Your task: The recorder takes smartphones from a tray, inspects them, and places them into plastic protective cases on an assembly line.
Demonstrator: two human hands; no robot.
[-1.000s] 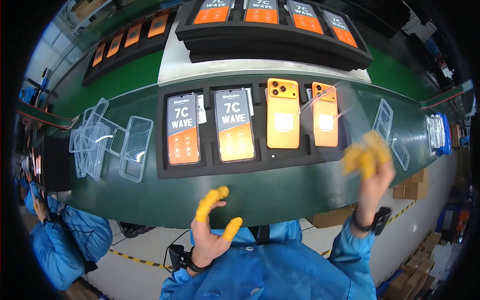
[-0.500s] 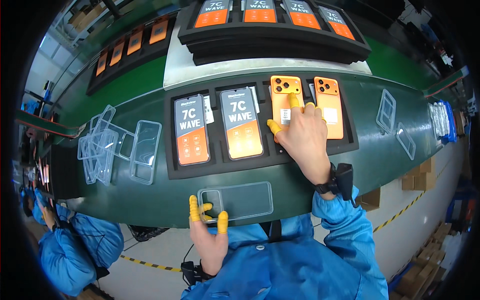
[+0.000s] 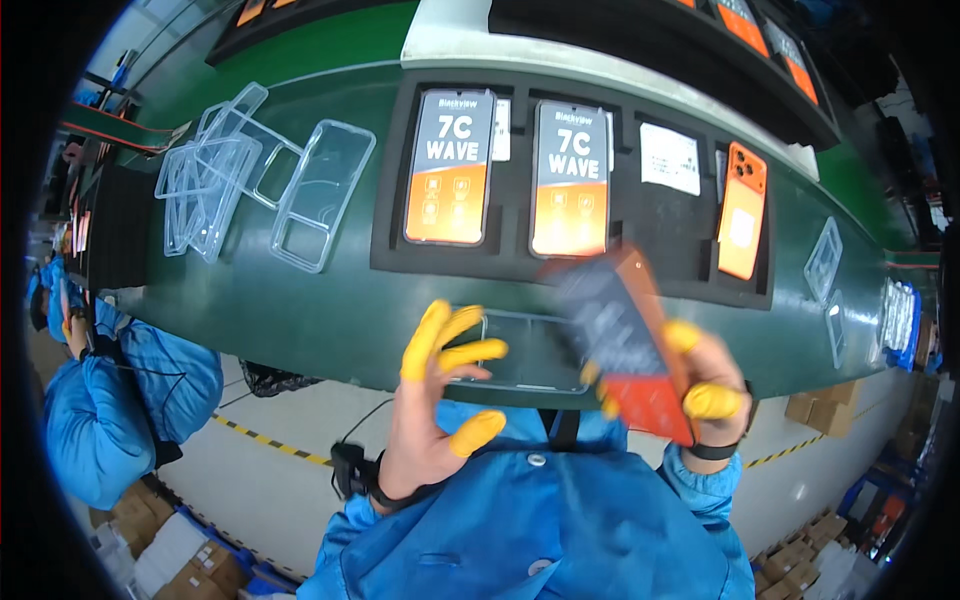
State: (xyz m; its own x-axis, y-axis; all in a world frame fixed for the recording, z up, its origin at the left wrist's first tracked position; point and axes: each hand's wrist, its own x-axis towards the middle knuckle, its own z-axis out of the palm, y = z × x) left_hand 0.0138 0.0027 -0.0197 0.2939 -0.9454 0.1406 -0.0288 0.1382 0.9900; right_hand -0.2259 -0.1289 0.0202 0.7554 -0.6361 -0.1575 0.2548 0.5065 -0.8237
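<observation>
My right hand [image 3: 722,380], in yellow finger cots, grips an orange phone [image 3: 625,345] by its sides. The phone is tilted and blurred, its dark and orange printed front showing. Beside it on the left, my left hand [image 3: 432,385] has its fingers spread and holds nothing. Just behind those fingers a transparent phone case [image 3: 530,350] lies at the table's near edge, partly hidden by the raised phone. Beyond my hands a black foam tray [image 3: 450,262] holds two face-up phones, one at left [image 3: 448,175] and one in the middle [image 3: 570,180], plus an orange phone [image 3: 742,215] lying back up.
White printed paper [image 3: 670,160] shows in the tray's third slot. Several transparent cases [image 3: 215,190] are heaped at left on the green table [image 3: 300,310]; two more [image 3: 823,262] lie at right. Another foam tray [image 3: 640,50] stands behind. A person in blue [image 3: 140,400] sits at left.
My right hand has lifted an orange phone from the third slot, drawn it toward me and turned its front up. My left hand has left the case's edge and opened. The view has shifted.
</observation>
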